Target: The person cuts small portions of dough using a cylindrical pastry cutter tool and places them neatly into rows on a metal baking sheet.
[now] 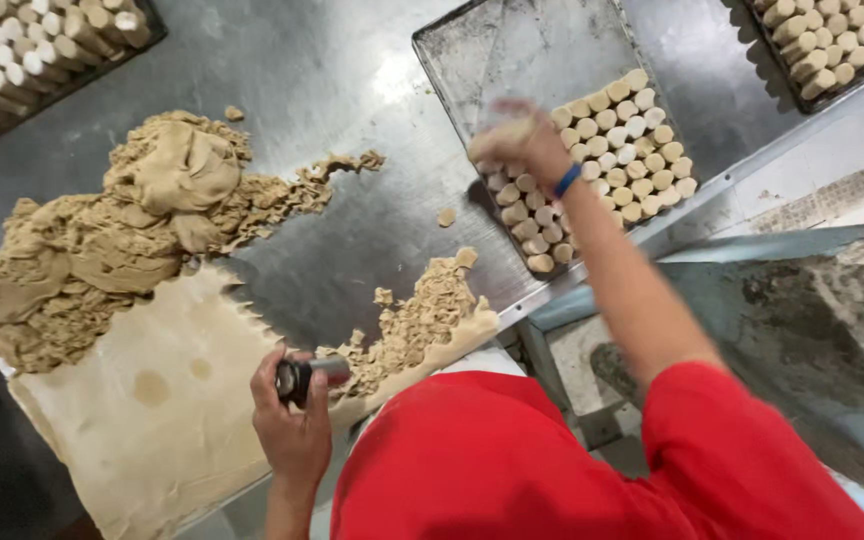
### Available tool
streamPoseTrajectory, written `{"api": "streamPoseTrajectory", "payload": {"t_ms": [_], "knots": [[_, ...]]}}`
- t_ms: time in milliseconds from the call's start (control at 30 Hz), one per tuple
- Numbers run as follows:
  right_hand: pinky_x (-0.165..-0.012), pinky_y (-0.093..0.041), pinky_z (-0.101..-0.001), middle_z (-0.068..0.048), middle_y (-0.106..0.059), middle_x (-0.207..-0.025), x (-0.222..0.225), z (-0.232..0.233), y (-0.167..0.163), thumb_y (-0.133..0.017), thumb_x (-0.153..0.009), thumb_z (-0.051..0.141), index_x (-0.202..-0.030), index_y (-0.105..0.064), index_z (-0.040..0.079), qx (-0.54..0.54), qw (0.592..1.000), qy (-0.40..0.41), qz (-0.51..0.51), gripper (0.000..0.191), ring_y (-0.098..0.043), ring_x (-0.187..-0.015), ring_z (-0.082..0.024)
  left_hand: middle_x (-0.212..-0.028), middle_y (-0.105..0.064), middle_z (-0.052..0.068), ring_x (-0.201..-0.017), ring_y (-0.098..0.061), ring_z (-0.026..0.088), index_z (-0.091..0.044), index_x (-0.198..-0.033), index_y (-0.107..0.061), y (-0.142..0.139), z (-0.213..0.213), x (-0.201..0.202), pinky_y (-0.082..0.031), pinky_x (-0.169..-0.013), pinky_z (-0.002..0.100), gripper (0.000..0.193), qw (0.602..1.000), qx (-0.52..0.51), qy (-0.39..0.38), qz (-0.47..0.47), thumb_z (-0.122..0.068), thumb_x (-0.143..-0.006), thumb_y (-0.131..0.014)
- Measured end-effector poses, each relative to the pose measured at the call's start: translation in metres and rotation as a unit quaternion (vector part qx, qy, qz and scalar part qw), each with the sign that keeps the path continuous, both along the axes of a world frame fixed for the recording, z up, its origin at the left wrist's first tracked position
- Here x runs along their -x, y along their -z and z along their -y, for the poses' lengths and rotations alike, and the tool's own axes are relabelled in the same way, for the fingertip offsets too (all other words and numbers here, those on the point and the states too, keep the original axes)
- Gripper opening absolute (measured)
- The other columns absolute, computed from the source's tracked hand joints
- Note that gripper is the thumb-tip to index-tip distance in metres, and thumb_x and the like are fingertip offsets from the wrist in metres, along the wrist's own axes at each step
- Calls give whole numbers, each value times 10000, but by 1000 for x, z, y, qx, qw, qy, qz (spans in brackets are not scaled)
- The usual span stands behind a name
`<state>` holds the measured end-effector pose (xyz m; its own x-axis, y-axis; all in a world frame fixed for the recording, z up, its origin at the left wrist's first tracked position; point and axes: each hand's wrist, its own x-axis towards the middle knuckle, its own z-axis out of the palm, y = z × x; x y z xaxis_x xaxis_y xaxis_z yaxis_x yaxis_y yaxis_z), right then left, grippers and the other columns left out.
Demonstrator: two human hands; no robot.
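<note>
Low in the middle of the frame, the left hand [294, 425] wraps tight around a small metal cutter [310, 375], just beside the flat dough sheet [152, 400]. Up high, the right hand [522, 140] looks blurry over the tray [472, 50], pinching pale dough rounds [612, 130].

Two dark trays of pale round dough pieces [22, 60] [837, 40] sit at the far corners of a steel worktable [352, 90]; a grimy concrete floor [822, 340] lies beyond.
</note>
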<state>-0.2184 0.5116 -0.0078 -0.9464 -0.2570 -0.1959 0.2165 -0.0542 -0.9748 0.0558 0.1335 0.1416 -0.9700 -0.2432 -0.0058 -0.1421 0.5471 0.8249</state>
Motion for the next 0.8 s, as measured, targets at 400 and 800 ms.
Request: {"api": "streamPoseTrajectory", "payload": {"t_ms": [400,800], "knots": [[-996,-550,-444,-186,-743,-1180,91,-26,-3,-712,-857,236,-1147,-747,95,-509,816,-205,-181,324,-693,-1106,-374,-1123,-710,147,-980,-704,202,4,-1391,-469,16,-19,-4,-564,-843,320,489,995,-52,-67,57,-163,-974,-664],[-957,-530,-467,-262,-709,-1126,100,-53,4,-721,-830,258,-1157,-792,148,-637,688,-255,-238,352,-643,-1092,-415,-734,-656,226,-687,-658,450,-52,-1024,-505,25,18,-19,-499,-597,509,476,963,127,-34,237,-357,-801,-795]]}}
